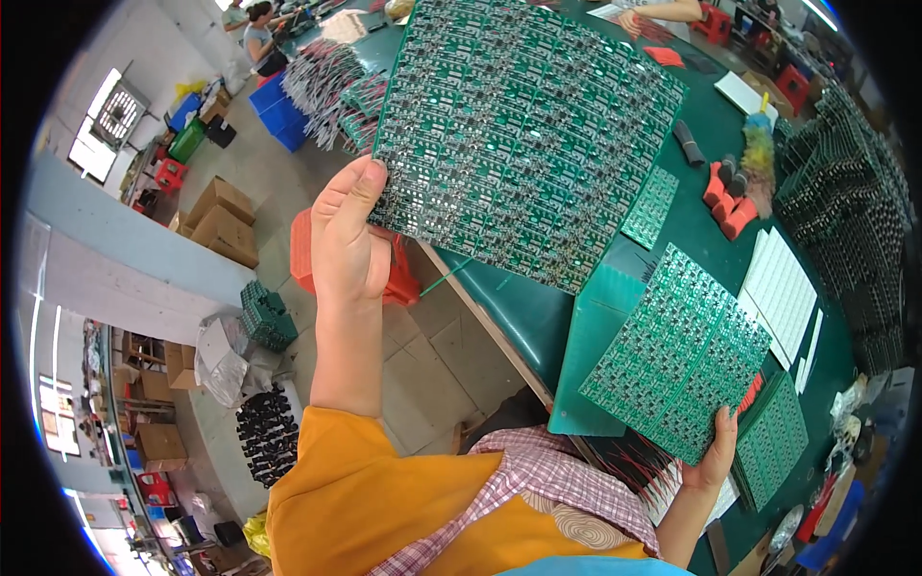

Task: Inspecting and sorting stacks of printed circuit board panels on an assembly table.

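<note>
My left hand (348, 235) grips a large green circuit board panel (523, 144) by its left edge, thumb on top. The panel is tilted up over the table and is covered with rows of small components. My right hand (709, 463) holds a smaller circuit board panel (677, 350) by its near right corner. Beneath the smaller panel lies a plain green sheet (588, 360), partly covered. A stack of green panels (773, 444) sits right of my right hand. Between the two held panels and farther back, a small panel (651, 208) lies on the table.
The green table (509, 312) also bears white sheets (778, 283), red-orange blocks (732, 213) and a colourful duster (758, 158). Tall stacks of boards (850, 211) line the right. A red stool (303, 252) stands at the left edge. Another person's arm (663, 12) reaches in at the far side.
</note>
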Available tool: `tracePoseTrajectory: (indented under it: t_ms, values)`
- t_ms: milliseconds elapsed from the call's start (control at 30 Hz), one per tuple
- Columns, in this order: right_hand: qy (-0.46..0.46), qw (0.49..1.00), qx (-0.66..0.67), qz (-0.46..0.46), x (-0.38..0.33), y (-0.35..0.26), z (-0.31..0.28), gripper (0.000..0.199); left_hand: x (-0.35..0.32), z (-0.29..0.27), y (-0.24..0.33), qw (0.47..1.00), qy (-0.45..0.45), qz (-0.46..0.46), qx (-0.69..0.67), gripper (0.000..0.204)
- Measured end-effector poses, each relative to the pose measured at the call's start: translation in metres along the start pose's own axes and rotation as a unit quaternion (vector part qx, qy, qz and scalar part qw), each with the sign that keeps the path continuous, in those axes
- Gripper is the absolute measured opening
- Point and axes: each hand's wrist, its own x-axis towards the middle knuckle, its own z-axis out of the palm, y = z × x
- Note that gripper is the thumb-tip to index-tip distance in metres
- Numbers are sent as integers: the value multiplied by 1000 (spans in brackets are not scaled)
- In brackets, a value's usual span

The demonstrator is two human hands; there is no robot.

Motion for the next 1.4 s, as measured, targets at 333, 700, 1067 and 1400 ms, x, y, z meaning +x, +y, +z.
tracePoseTrajectory:
  t_ms: [333, 700, 1067, 1400]
  values:
    - [33, 999, 31, -2, -8, -3, -14, 45, -10, 38, -6, 999, -27, -28, 29, 20]
    - [37, 998, 43, 2, -6, 1, -20, 45, -14, 49, -7, 997, -51, -24, 49, 20]
    - [48, 998, 36, 15, -11, 5, -23, 43, -6, 31, -14, 996, -3, 16, 89, 18]
    - [6, 998, 62, 25, -11, -2, -5, 38, 109, -32, -22, 553, 29, 483, 678, 19]
